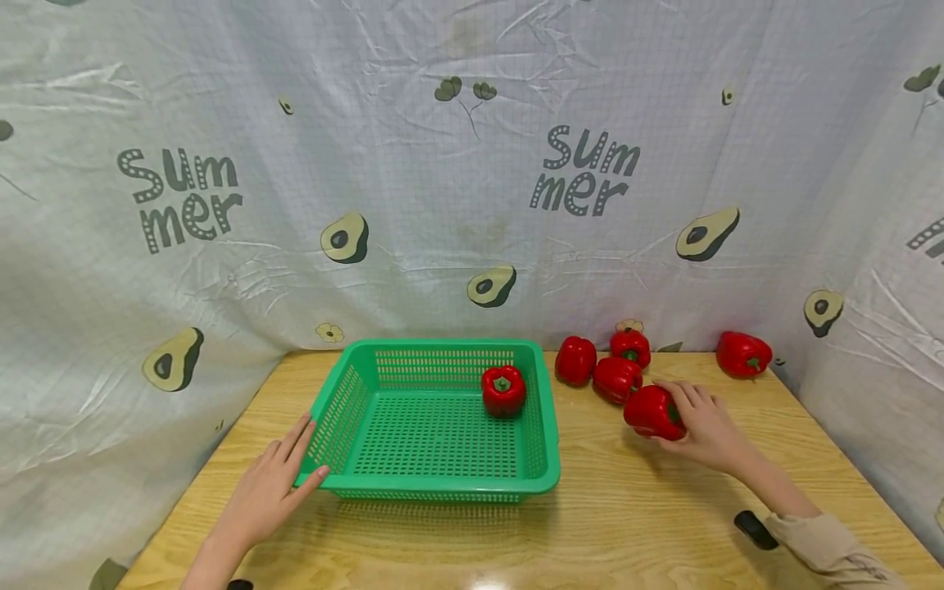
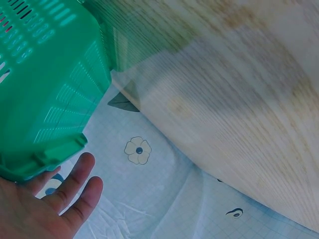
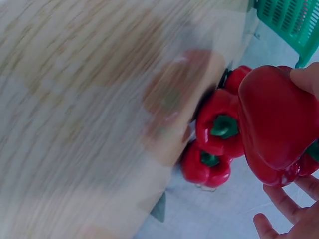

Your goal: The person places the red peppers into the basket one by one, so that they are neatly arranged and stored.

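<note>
A green plastic basket stands on the table, with one red bell pepper inside near its right wall. My left hand rests on the basket's left front corner; in the left wrist view the fingers of that hand look extended beside the rim. To the right of the basket, my right hand grips another red bell pepper, thumb on one side and fingers on the other. The right wrist view shows this held pepper close up, with other peppers behind it.
Beyond the held pepper, three red bell peppers sit together by the basket's right side. A lone pepper lies at the table's far right corner. A printed cloth hangs behind and around the wooden table.
</note>
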`<control>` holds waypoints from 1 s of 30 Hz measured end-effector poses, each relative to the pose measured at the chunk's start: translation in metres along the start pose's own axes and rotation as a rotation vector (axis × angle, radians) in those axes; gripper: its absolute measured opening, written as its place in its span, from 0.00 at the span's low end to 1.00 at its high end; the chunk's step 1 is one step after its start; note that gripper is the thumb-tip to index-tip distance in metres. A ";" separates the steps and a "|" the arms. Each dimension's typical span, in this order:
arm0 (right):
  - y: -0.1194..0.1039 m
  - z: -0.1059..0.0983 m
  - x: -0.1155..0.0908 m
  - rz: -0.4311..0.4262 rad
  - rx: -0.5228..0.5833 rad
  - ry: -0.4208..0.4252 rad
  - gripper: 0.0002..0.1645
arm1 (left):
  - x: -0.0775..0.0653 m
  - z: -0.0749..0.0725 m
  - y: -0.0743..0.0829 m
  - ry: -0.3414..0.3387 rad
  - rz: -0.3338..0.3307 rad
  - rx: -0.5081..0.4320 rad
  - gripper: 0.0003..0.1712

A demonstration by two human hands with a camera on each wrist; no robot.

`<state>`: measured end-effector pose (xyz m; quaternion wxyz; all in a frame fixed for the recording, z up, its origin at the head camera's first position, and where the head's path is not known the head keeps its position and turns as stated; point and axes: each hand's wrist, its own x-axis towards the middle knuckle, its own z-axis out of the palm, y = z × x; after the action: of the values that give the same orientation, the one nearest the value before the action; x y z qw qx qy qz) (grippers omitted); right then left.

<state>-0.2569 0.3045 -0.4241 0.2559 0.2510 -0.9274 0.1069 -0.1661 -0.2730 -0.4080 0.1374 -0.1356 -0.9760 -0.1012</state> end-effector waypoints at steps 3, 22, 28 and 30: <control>-0.004 0.000 0.002 -0.023 -0.002 0.013 0.51 | 0.000 0.000 0.001 -0.008 -0.005 0.001 0.38; -0.054 -0.007 0.043 -0.245 0.072 0.100 0.48 | 0.002 -0.001 0.001 -0.030 -0.015 -0.031 0.39; -0.070 -0.009 0.058 -0.302 0.121 0.127 0.45 | 0.002 -0.001 0.000 -0.027 -0.011 -0.027 0.39; -0.075 -0.010 0.063 -0.308 0.121 0.132 0.45 | 0.002 0.000 0.000 -0.028 -0.013 -0.023 0.39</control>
<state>-0.2603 0.2177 -0.3776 0.3138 0.3976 -0.8510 0.1384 -0.1676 -0.2728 -0.4073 0.1216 -0.1323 -0.9774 -0.1116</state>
